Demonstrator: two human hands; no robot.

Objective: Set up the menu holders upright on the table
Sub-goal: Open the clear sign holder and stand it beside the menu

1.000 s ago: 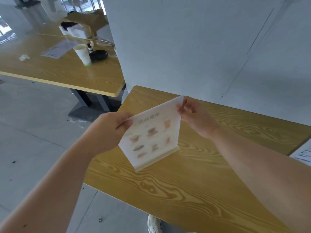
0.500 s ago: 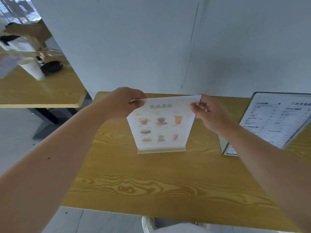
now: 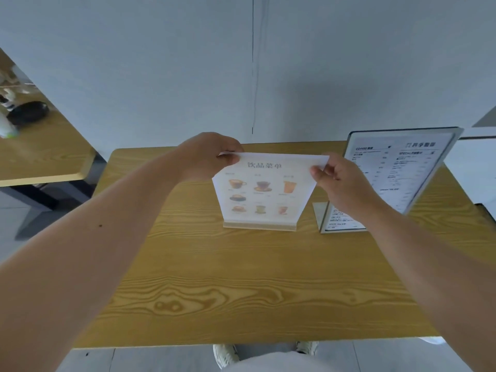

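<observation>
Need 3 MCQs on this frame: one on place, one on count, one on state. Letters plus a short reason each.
1. Where is the black-framed menu stand relative to the drinks menu holder?
A. To its right
B. To its left
C. In front of it

2. How many drink pictures are on the drinks menu holder?
A. Four
B. Seven
C. Ten

3. What is the state of the drinks menu holder?
A. Lying flat
B. Held in the air
C. Upright, base on the table

Key: 1 A, it stands at the table's right side. 2 B, rows of three, one and three. 3 C, its wooden base meets the tabletop while the left hand and right hand pinch its top corners.
</observation>
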